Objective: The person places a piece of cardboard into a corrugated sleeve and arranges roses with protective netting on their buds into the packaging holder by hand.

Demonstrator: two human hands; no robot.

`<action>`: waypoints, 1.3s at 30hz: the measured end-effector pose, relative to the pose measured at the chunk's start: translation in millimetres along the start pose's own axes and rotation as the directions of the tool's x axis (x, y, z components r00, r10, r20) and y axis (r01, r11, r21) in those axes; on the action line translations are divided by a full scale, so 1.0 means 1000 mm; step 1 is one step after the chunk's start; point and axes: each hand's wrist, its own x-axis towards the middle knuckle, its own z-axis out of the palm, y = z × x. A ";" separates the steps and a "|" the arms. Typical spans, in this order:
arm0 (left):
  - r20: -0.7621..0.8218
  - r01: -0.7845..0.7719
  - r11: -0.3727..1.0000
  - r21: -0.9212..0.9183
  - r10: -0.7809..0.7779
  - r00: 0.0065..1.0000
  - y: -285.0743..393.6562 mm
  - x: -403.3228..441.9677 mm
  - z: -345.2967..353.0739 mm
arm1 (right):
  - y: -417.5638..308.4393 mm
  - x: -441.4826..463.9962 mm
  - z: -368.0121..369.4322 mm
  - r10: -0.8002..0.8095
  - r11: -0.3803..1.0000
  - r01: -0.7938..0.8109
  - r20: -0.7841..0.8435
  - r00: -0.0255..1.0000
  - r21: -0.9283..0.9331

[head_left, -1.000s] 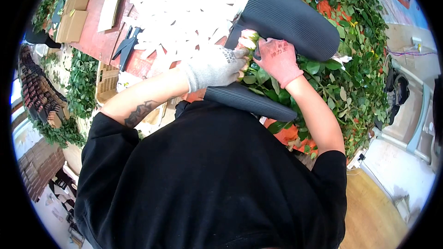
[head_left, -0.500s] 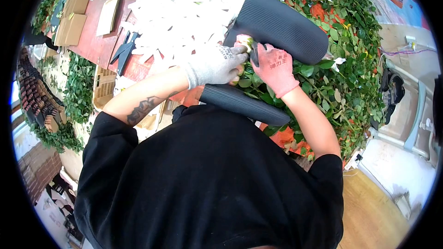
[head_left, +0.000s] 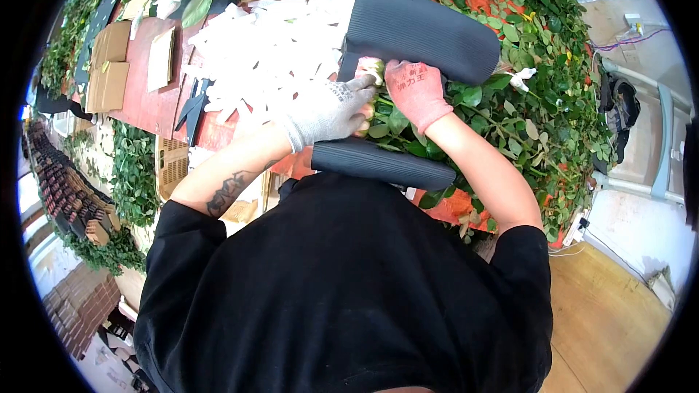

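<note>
My left hand (head_left: 331, 110), in a white glove with grey fingertips, curls its fingers over a few pale green-pink roses (head_left: 370, 69). Close to its right, my right hand (head_left: 418, 93) in a pink glove has its fingers bent inward at the flower heads; what they pinch is hidden. Leafy stems (head_left: 397, 125) run to the right from the blooms, beneath the right hand. The roses lie between two raised sides of a black ribbed sheet, the far flap (head_left: 422, 31) and the near flap (head_left: 382, 164).
White paper strips (head_left: 262, 51) are heaped left of the flowers on a red table (head_left: 142, 94). Black scissors (head_left: 193, 113) lie by the heap, near cardboard pieces (head_left: 109, 69). Loose greenery (head_left: 539, 145) covers the right side. A plastic basket (head_left: 172, 164) stands at the table's left edge.
The view has shifted slightly. My right hand has turned, its fingers now nearer the top of the rose heads; the dark fingertips no longer show. My left hand stays on the roses.
</note>
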 end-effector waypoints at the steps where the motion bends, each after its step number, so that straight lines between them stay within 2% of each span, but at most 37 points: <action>1: 0.056 0.006 1.000 -0.029 -0.004 0.998 0.000 0.000 -0.002 | 0.000 0.001 0.001 0.001 1.000 -0.001 -0.005 1.000 -0.003; 3: 0.006 -0.007 0.996 -0.092 0.008 1.000 -0.009 0.002 0.004 | 0.000 0.003 0.003 0.023 0.999 -0.021 0.077 0.997 -0.033; 4: -0.038 -0.022 0.987 -0.160 0.016 0.999 -0.015 0.004 0.009 | -0.001 -0.001 -0.011 0.029 0.999 -0.027 0.072 0.997 -0.036; 5: -0.041 -0.026 0.988 -0.154 0.020 0.999 -0.025 0.006 0.012 | -0.001 -0.008 -0.031 -0.015 0.999 0.016 0.035 0.999 -0.031; 6: -0.042 -0.062 0.972 -0.228 0.054 0.998 -0.037 0.010 0.015 | 0.000 -0.011 -0.052 -0.061 0.998 0.061 -0.003 0.998 -0.028; 7: -0.043 -0.091 0.947 -0.309 0.082 0.996 -0.044 0.011 0.017 | 0.008 -0.015 -0.068 -0.027 1.000 0.028 -0.187 0.982 0.007; 8: 0.005 0.042 0.888 -0.459 -0.045 0.999 -0.041 0.010 0.006 | 0.020 -0.023 -0.082 0.015 0.998 0.005 -0.357 0.934 0.055; 10: 0.155 0.205 0.874 -0.441 -0.151 0.976 -0.022 0.001 -0.045 | 0.058 -0.020 -0.109 0.240 0.929 -0.051 -0.493 0.836 0.367; 11: -0.090 -0.047 0.923 -0.381 0.013 0.996 -0.043 -0.005 -0.031 | 0.078 -0.016 -0.111 0.377 0.909 -0.275 -0.340 0.861 0.313; 12: -0.085 -0.055 0.928 -0.367 0.025 0.996 -0.045 -0.015 -0.048 | 0.104 -0.010 -0.109 0.525 0.846 -0.484 -0.195 0.828 0.222; 14: 0.192 0.212 0.701 -0.681 -0.109 0.975 -0.038 -0.030 -0.089 | 0.174 -0.003 -0.033 0.445 0.857 -0.386 -0.114 0.888 0.342; 15: 0.079 0.156 0.662 -0.733 -0.145 0.986 -0.038 -0.033 -0.092 | 0.174 -0.002 -0.044 0.274 0.502 -0.325 0.210 0.939 0.801; 16: -0.043 0.087 0.623 -0.777 -0.191 0.981 -0.039 -0.034 -0.094 | 0.182 -0.003 -0.033 0.282 0.500 -0.323 0.202 0.938 0.804; 17: -0.220 -0.009 0.691 -0.723 -0.219 0.951 -0.040 -0.029 -0.094 | 0.194 -0.001 -0.016 0.382 0.133 -0.253 0.186 0.905 0.958; 18: -0.307 -0.040 0.726 -0.687 -0.240 0.921 -0.032 -0.026 -0.099 | 0.193 0.004 -0.015 0.459 -0.242 -0.107 0.211 0.863 0.964; 19: -0.332 -0.016 0.767 -0.641 -0.258 0.907 -0.028 -0.024 -0.100 | 0.196 0.009 -0.017 0.549 -0.397 0.108 0.141 0.823 0.911; 20: -0.349 0.014 0.803 -0.595 -0.274 0.896 -0.024 -0.024 -0.098 | 0.203 0.007 -0.022 0.552 -0.473 0.218 0.095 0.828 0.854; 22: -0.410 -0.150 0.886 -0.438 -0.048 0.911 -0.019 -0.019 -0.078 | 0.203 0.002 -0.056 0.602 -0.434 0.390 -0.060 0.796 0.812; 23: -0.436 -0.231 0.964 -0.133 0.152 0.887 -0.017 -0.017 -0.069 | 0.207 0.002 -0.067 0.599 -0.428 0.392 -0.069 0.798 0.814; 24: -0.456 -0.327 0.939 -0.107 0.246 0.855 -0.008 -0.013 -0.061 | 0.210 0.000 -0.075 0.564 -0.426 0.365 -0.073 0.822 0.828; 26: -0.251 -0.237 0.970 -0.053 0.217 0.943 -0.011 -0.008 -0.035 | 0.217 -0.006 -0.086 0.497 -0.419 0.310 -0.071 0.865 0.853; 27: -0.255 -0.243 0.969 -0.051 0.222 0.941 -0.009 -0.005 -0.029 | 0.218 -0.009 -0.093 0.465 -0.410 0.287 -0.072 0.882 0.866; 28: -0.138 -0.220 0.975 0.004 0.218 0.966 -0.006 -0.001 -0.024 | 0.218 -0.012 -0.100 0.432 -0.399 0.262 -0.072 0.899 0.878; 29: -0.020 -0.200 0.978 0.059 0.202 0.979 -0.006 0.001 -0.017 | 0.213 -0.012 -0.102 0.506 -0.333 0.234 -0.036 0.862 0.913; 30: -0.026 -0.200 0.978 0.056 0.201 0.979 -0.016 0.004 -0.001 | 0.203 -0.015 -0.108 0.503 -0.329 0.231 -0.037 0.863 0.916; 32: -0.078 -0.319 0.948 -0.002 0.318 0.945 -0.045 0.008 0.036 | 0.184 -0.027 -0.122 0.324 -0.360 0.324 -0.209 0.923 0.875; 33: -0.115 -0.320 0.941 -0.108 0.307 0.945 -0.049 0.007 0.042 | 0.172 -0.044 -0.134 0.259 -0.421 0.262 -0.162 0.952 0.869; 34: -0.138 -0.299 0.948 -0.109 0.284 0.949 -0.057 0.009 0.062 | 0.179 -0.052 -0.129 0.017 -0.435 0.227 -0.244 0.970 0.871; 35: -0.076 -0.194 0.791 -0.580 0.185 0.980 -0.072 0.016 0.088 | 0.186 -0.060 -0.124 -0.226 -0.431 0.191 -0.310 0.923 0.882; 37: -0.049 -0.204 0.855 -0.476 0.206 0.977 -0.069 0.013 0.076 | 0.173 -0.050 -0.138 -0.454 -0.283 0.166 -0.284 0.844 0.945; 38: -0.045 -0.226 0.885 -0.406 0.228 0.973 -0.064 0.010 0.070 | 0.157 -0.047 -0.145 -0.530 -0.296 0.043 -0.202 0.823 0.954; 39: -0.047 -0.239 0.895 -0.376 0.240 0.970 -0.063 0.008 0.067 | 0.163 -0.034 -0.121 -0.513 -0.303 0.057 -0.213 0.831 0.951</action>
